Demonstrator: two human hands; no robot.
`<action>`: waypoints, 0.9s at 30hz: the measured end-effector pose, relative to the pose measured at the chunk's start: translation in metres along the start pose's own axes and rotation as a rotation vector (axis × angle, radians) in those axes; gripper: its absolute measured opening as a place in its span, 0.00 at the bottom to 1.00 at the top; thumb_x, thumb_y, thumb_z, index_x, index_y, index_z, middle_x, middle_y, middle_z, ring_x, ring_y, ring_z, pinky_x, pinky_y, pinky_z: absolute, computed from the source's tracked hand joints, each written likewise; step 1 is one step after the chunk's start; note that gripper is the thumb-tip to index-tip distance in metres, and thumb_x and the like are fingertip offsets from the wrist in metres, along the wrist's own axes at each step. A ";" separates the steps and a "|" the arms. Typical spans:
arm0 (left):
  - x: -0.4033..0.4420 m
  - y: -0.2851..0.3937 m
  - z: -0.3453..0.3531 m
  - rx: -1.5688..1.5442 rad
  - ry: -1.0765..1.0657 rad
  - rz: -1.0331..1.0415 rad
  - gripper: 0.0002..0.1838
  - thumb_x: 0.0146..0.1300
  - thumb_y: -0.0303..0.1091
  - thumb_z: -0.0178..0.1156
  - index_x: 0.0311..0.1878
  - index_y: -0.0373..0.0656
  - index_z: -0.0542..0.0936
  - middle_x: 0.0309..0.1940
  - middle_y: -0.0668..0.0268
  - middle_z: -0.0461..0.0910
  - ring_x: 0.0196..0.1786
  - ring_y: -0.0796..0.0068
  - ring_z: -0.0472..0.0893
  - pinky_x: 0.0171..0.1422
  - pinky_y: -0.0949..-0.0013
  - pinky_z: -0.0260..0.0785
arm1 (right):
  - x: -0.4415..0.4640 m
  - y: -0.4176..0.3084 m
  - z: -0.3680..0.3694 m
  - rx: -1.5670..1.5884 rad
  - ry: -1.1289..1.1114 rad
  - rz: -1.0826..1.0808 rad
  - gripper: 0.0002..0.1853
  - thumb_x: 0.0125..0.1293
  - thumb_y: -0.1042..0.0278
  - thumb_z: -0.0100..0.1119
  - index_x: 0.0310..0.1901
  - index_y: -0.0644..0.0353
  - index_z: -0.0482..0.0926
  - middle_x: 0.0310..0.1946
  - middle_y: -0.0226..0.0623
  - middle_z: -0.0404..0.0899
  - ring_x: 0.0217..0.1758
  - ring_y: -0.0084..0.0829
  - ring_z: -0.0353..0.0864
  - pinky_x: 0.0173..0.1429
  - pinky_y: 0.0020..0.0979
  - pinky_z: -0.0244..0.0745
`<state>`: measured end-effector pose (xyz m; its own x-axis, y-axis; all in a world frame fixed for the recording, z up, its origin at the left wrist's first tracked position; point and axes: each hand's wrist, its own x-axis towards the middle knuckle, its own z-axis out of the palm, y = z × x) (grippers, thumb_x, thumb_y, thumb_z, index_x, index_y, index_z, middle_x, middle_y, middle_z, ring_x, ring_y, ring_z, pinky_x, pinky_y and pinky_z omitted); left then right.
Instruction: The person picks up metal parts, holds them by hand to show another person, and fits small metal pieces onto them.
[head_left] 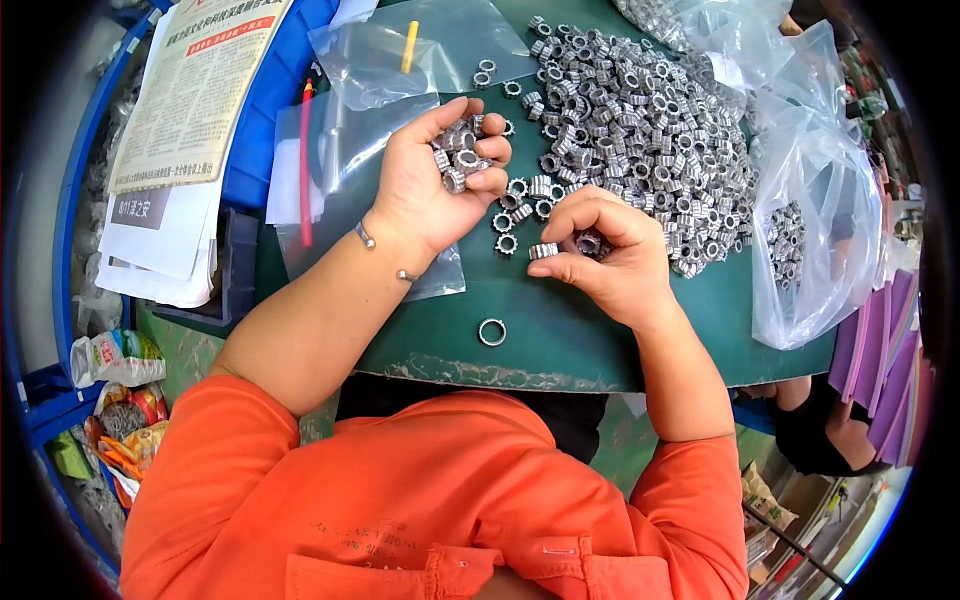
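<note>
My left hand (pixel 435 185) is turned palm up, its fingers curled round several small toothed metal rings (pixel 460 155). Between thumb and fingertip, my right hand (pixel 620 255) pinches one metal ring (pixel 543 251), and at least one more ring (pixel 590 243) sits inside its curled fingers. Several loose rings (pixel 507 243) lie on the green table between my hands. A large pile of the same rings (pixel 650 130) spreads behind my right hand. One thinner ring (pixel 491 332) lies alone near the table's front edge.
Clear plastic bags (pixel 400 60) lie at the back left, with a yellow stick (pixel 410 46) and a red pen (pixel 306 160). Another bag (pixel 815 230) with rings is at right. Printed papers (pixel 195 100) rest on blue bins (pixel 285 90). Part of another person (pixel 830 430) shows at far right.
</note>
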<state>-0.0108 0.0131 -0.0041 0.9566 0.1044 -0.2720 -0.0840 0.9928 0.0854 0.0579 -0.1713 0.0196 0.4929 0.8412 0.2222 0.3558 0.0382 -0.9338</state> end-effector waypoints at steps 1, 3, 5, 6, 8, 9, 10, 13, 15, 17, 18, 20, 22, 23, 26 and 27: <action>0.000 0.000 0.000 0.000 0.000 0.000 0.06 0.61 0.33 0.52 0.37 0.42 0.70 0.31 0.61 0.73 0.28 0.72 0.70 0.21 0.75 0.57 | 0.000 0.000 0.000 -0.015 0.004 -0.008 0.12 0.41 0.76 0.73 0.29 0.61 0.78 0.28 0.30 0.76 0.27 0.19 0.72 0.30 0.20 0.66; 0.000 0.000 0.000 0.000 -0.004 -0.002 0.06 0.61 0.33 0.52 0.37 0.42 0.70 0.31 0.61 0.73 0.28 0.72 0.70 0.21 0.75 0.57 | 0.001 0.001 -0.001 -0.003 0.001 -0.002 0.12 0.42 0.76 0.72 0.29 0.61 0.78 0.28 0.29 0.76 0.28 0.18 0.72 0.31 0.19 0.66; 0.000 0.000 0.000 -0.001 -0.008 -0.003 0.06 0.61 0.33 0.52 0.37 0.42 0.70 0.31 0.61 0.73 0.28 0.72 0.70 0.21 0.75 0.57 | 0.001 0.002 -0.002 0.009 -0.002 0.003 0.12 0.42 0.77 0.72 0.29 0.61 0.78 0.28 0.29 0.76 0.28 0.17 0.72 0.31 0.19 0.66; 0.000 -0.001 0.000 0.010 -0.009 -0.001 0.06 0.62 0.33 0.52 0.37 0.42 0.71 0.32 0.63 0.71 0.29 0.73 0.69 0.21 0.76 0.58 | 0.000 0.001 -0.002 0.050 -0.008 0.050 0.11 0.43 0.77 0.72 0.30 0.61 0.79 0.29 0.28 0.77 0.28 0.16 0.72 0.31 0.19 0.67; -0.001 0.000 0.000 0.025 -0.007 0.006 0.07 0.62 0.34 0.52 0.38 0.42 0.72 0.33 0.65 0.69 0.30 0.75 0.68 0.21 0.77 0.58 | -0.001 0.002 -0.001 0.097 -0.016 0.093 0.11 0.44 0.78 0.71 0.30 0.61 0.79 0.29 0.28 0.77 0.28 0.15 0.71 0.32 0.18 0.67; -0.001 -0.001 -0.001 0.021 -0.002 0.005 0.07 0.62 0.34 0.52 0.38 0.42 0.72 0.33 0.65 0.69 0.30 0.75 0.68 0.21 0.77 0.58 | -0.002 0.003 -0.001 0.120 -0.019 0.117 0.10 0.45 0.78 0.71 0.31 0.61 0.80 0.30 0.27 0.78 0.29 0.15 0.71 0.32 0.18 0.67; -0.001 -0.001 0.000 0.018 0.001 0.004 0.07 0.62 0.34 0.52 0.38 0.42 0.72 0.33 0.65 0.69 0.30 0.75 0.68 0.21 0.77 0.58 | -0.002 0.003 -0.001 0.140 -0.022 0.140 0.10 0.46 0.78 0.70 0.31 0.61 0.80 0.30 0.27 0.78 0.29 0.14 0.71 0.32 0.17 0.67; -0.001 -0.001 0.001 0.015 0.008 0.006 0.06 0.62 0.34 0.52 0.38 0.41 0.72 0.33 0.65 0.69 0.31 0.75 0.68 0.21 0.76 0.57 | -0.002 0.004 -0.002 0.195 -0.046 0.206 0.09 0.47 0.77 0.69 0.32 0.62 0.80 0.30 0.26 0.79 0.28 0.13 0.70 0.32 0.17 0.67; -0.001 0.000 0.000 0.005 0.000 -0.001 0.06 0.62 0.34 0.52 0.38 0.41 0.72 0.33 0.65 0.69 0.31 0.75 0.68 0.21 0.76 0.57 | -0.002 0.005 -0.001 0.194 -0.032 0.168 0.09 0.48 0.77 0.69 0.32 0.62 0.80 0.29 0.26 0.79 0.27 0.13 0.70 0.32 0.17 0.67; 0.000 0.000 0.001 0.002 0.008 -0.002 0.06 0.62 0.33 0.52 0.38 0.41 0.72 0.32 0.65 0.68 0.31 0.75 0.68 0.21 0.76 0.57 | -0.002 0.004 -0.002 0.210 -0.031 0.215 0.09 0.48 0.77 0.69 0.32 0.61 0.81 0.29 0.26 0.79 0.27 0.13 0.70 0.32 0.17 0.67; 0.000 0.000 0.001 0.003 0.008 -0.003 0.06 0.62 0.33 0.52 0.38 0.41 0.72 0.32 0.65 0.68 0.31 0.75 0.68 0.21 0.76 0.57 | -0.002 0.005 -0.002 0.210 -0.029 0.216 0.09 0.48 0.77 0.69 0.32 0.61 0.81 0.29 0.26 0.79 0.27 0.13 0.70 0.32 0.17 0.67; 0.000 0.000 0.001 0.004 0.014 -0.002 0.06 0.62 0.34 0.52 0.38 0.41 0.72 0.32 0.65 0.68 0.31 0.75 0.68 0.21 0.76 0.57 | -0.003 0.006 -0.002 0.238 -0.026 0.228 0.09 0.47 0.76 0.70 0.32 0.61 0.81 0.28 0.26 0.79 0.27 0.13 0.70 0.32 0.18 0.67; 0.000 0.000 0.001 0.003 0.015 0.000 0.06 0.62 0.33 0.52 0.38 0.41 0.73 0.32 0.65 0.68 0.30 0.75 0.68 0.21 0.76 0.57 | -0.002 0.005 -0.001 0.219 -0.020 0.225 0.09 0.48 0.76 0.70 0.32 0.61 0.80 0.28 0.26 0.79 0.27 0.13 0.70 0.32 0.18 0.67; 0.000 0.000 0.002 0.003 0.016 0.001 0.06 0.62 0.33 0.52 0.37 0.41 0.73 0.32 0.65 0.69 0.30 0.76 0.68 0.20 0.77 0.57 | -0.002 0.005 -0.001 0.200 -0.014 0.222 0.09 0.48 0.76 0.69 0.31 0.61 0.80 0.28 0.26 0.79 0.27 0.13 0.70 0.31 0.18 0.67; -0.002 -0.001 0.006 0.025 0.042 -0.026 0.07 0.65 0.35 0.50 0.38 0.42 0.73 0.28 0.68 0.67 0.28 0.78 0.66 0.19 0.79 0.55 | 0.000 0.005 -0.002 0.072 -0.013 0.126 0.08 0.47 0.77 0.68 0.30 0.61 0.79 0.29 0.26 0.78 0.26 0.14 0.69 0.30 0.19 0.65; -0.002 -0.001 0.005 0.025 0.042 -0.025 0.07 0.65 0.35 0.50 0.38 0.42 0.73 0.28 0.68 0.67 0.28 0.78 0.66 0.19 0.79 0.55 | 0.000 0.005 -0.002 0.072 -0.014 0.125 0.08 0.47 0.77 0.68 0.30 0.61 0.79 0.29 0.26 0.78 0.26 0.14 0.69 0.30 0.19 0.65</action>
<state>-0.0112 0.0120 0.0014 0.9458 0.0827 -0.3140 -0.0530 0.9934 0.1020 0.0611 -0.1719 0.0157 0.5187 0.8491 0.0996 0.2338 -0.0289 -0.9718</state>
